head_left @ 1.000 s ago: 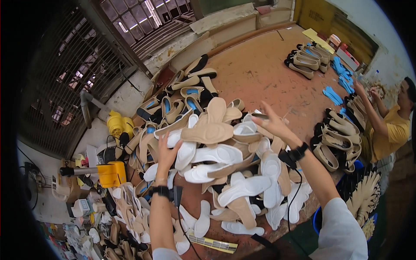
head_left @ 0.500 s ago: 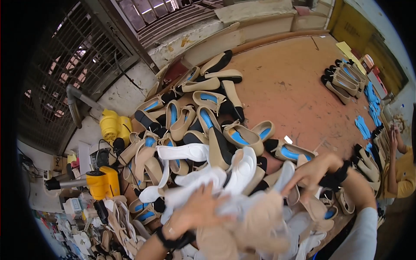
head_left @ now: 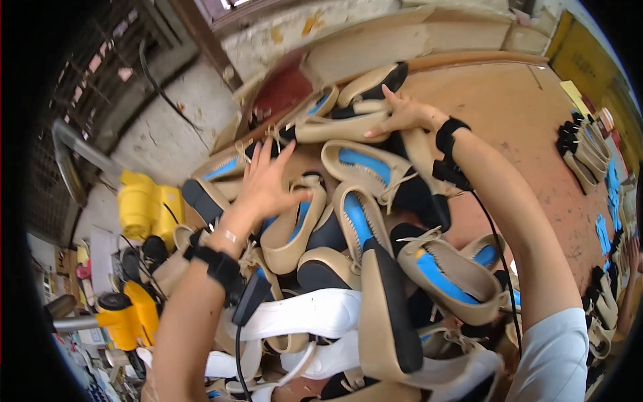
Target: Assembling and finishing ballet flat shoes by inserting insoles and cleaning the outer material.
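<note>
Both my arms stretch over a heap of beige flat shoes with black soles and blue inner linings. My left hand [head_left: 264, 184], fingers spread, hovers over or lightly touches a beige shoe [head_left: 293, 234] on the left of the heap. At the far side, my right hand [head_left: 410, 115] has its thumb and forefinger apart at the end of another beige shoe [head_left: 335, 128]; whether it bears on that shoe I cannot tell. White insoles [head_left: 301, 313] lie among the nearer shoes. Each wrist wears a black band with a cable.
Several paired shoes [head_left: 586, 154] stand at the right of the orange-brown tabletop [head_left: 529, 134], near blue strips [head_left: 613, 187]. Yellow machine parts [head_left: 137, 208] are at the left. A low ledge [head_left: 415, 40] runs behind the table. Part of another person shows at the right edge.
Both hands have moved away from the blurred insoles in front, up to the far part of the shoe heap. The view has shifted closer to the heap.
</note>
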`<action>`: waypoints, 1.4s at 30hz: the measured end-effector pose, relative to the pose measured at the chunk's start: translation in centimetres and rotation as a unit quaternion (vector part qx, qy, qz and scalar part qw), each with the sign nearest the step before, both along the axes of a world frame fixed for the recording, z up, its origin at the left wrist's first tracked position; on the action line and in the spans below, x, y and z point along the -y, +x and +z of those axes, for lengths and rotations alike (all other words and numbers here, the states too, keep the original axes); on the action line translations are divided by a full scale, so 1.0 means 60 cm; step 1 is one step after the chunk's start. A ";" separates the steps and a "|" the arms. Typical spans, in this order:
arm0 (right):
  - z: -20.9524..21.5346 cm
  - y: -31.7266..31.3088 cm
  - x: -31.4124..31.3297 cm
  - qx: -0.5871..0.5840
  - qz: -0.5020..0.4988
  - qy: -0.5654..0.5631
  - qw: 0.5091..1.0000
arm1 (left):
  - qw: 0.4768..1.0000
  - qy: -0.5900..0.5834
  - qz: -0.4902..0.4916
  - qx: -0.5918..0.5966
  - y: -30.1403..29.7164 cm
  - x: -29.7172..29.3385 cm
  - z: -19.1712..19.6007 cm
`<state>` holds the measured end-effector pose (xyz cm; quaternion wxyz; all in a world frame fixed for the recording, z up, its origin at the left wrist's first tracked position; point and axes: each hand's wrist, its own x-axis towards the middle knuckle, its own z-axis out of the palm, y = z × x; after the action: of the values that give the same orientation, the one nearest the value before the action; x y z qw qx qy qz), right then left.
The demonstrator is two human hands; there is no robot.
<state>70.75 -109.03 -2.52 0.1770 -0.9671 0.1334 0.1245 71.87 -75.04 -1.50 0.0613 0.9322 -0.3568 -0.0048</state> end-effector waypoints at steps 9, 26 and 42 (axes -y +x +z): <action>-0.039 -0.031 -0.022 0.132 0.127 -0.049 0.982 | 0.995 0.034 0.059 -0.077 0.182 0.082 -0.028; -0.019 -0.341 -0.168 -0.105 0.294 0.340 0.887 | 0.930 0.102 -0.061 -0.348 -0.086 -0.112 0.083; -0.084 -0.022 -0.036 0.232 -0.001 -0.069 0.970 | 0.991 0.085 0.052 -0.092 0.017 -0.281 0.094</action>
<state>69.45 -106.90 -7.55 0.1360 -0.9794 0.0976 -0.1133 72.88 -58.18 4.12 0.0148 0.9469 -0.2988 -0.1177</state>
